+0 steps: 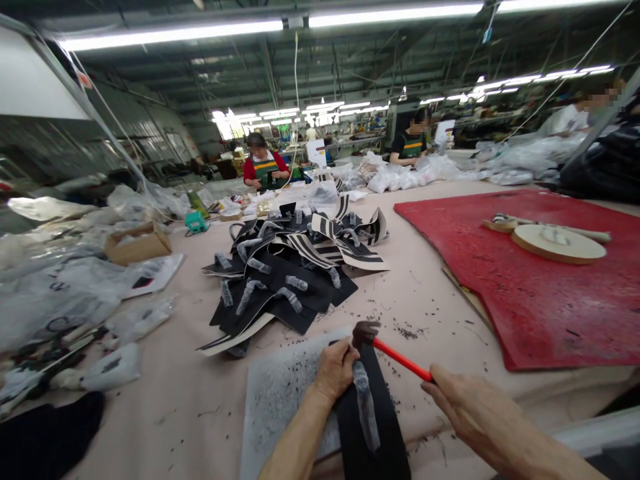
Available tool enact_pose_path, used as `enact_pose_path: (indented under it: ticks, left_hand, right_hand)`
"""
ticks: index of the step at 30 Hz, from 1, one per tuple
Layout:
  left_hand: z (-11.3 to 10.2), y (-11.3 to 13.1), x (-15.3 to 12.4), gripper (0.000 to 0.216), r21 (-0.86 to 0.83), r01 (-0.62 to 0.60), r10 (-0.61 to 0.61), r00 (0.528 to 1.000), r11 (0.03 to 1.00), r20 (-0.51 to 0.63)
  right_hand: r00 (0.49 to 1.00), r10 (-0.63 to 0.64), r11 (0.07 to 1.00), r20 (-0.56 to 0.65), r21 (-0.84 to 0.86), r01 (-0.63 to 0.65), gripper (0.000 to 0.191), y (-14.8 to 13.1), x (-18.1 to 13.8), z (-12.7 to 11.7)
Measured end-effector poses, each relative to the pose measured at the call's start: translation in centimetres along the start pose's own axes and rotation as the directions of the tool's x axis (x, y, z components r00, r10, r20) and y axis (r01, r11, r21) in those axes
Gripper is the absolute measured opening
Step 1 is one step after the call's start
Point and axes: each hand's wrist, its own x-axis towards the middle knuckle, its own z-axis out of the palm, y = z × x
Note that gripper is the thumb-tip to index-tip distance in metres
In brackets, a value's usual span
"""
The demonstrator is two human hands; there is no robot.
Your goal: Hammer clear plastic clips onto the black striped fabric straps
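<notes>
My right hand (453, 393) is wrapped round the red handle of a hammer (403, 358). The dark hammer head is right at the fingertips of my left hand (334, 368). Those fingers are pinched together at the far end of a black strip-shaped panel (387, 413); the head hides what is between them. A handle wrapped in clear plastic (367, 407) runs lengthwise along this panel. Under the panel's left side lies a pale grey board (280, 387), speckled with dark bits. More small black bits (410, 330) are scattered on the table beyond.
A pile of black panels with plastic-wrapped handles (280, 287) lies ahead, some showing striped faces. On the right a red mat (550, 300) carries a round roll (559, 243). Plastic bags (65, 293) and a cardboard box (137, 245) crowd the left. Co-workers (266, 163) sit farther back.
</notes>
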Motion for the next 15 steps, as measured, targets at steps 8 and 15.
enact_pose_path:
  ticks: [8,15]
  left_hand:
    - [0.3,-0.3,0.0,0.014,-0.062,0.046,-0.047,0.999,0.997,-0.02]
    - [0.3,-0.4,-0.2,0.01,-0.069,0.053,-0.055,0.998,0.996,-0.032]
  right_hand:
    - [0.969,0.243,0.97,0.041,0.01,-0.244,0.031,6.4,2.1,3.1]
    - [0.976,0.026,0.982,-0.218,0.188,0.016,0.048,-4.1,2.0,5.8]
